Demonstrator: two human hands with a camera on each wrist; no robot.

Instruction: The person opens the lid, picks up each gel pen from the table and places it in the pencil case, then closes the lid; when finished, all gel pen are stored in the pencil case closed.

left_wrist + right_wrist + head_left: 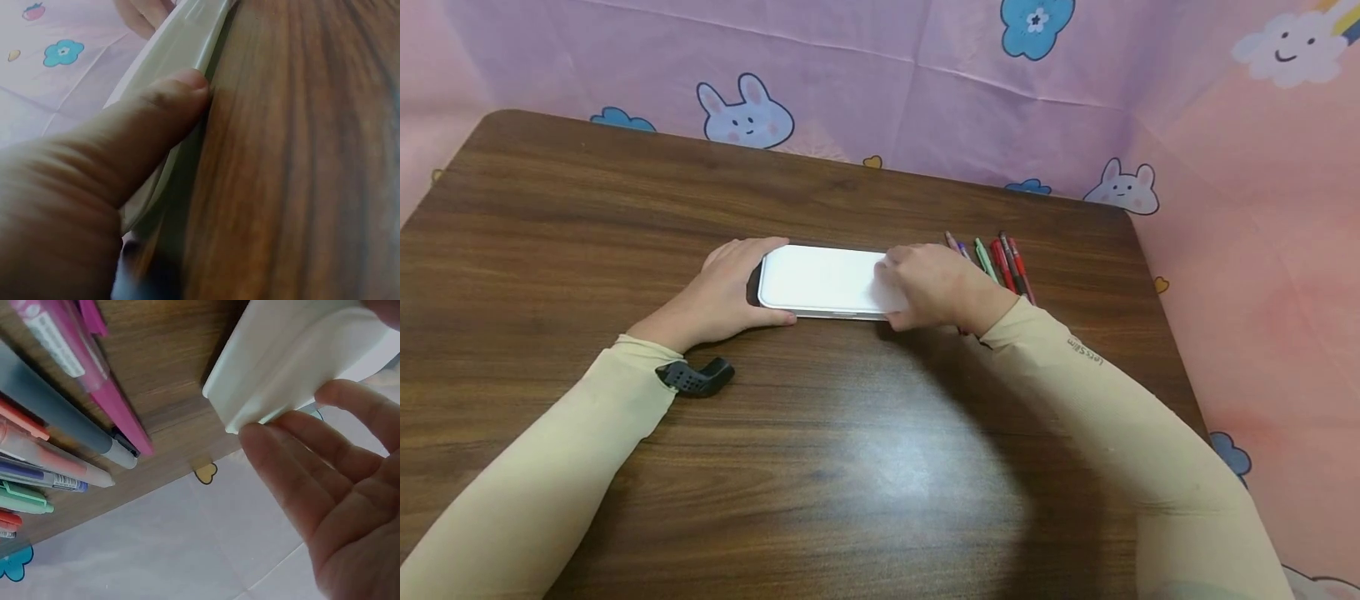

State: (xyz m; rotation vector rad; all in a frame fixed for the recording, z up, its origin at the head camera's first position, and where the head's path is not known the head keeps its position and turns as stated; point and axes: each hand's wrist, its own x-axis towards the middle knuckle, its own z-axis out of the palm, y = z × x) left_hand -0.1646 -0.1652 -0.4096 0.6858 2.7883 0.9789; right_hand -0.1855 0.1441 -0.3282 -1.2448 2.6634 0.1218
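Note:
A long white box (827, 279), looking like a plastic pencil case with rounded corners, lies with its lid face up on the wooden table. My left hand (722, 287) grips its left end, the thumb along the near side and the fingers round the far side. In the left wrist view the left thumb (162, 106) presses against the box's long side wall. My right hand (940, 287) holds the right end from above and partly covers it. The right wrist view has the fingertips (256, 437) against one edge of the box, with the thumb tip at the upper right corner.
Several pens lie just right of the box, among them a green pen (985, 258) and a red pen (1003, 265), partly behind the right hand. A pink pen (112, 403) lies nearest the box. A patterned cloth (865, 75) hangs behind the table (737, 483).

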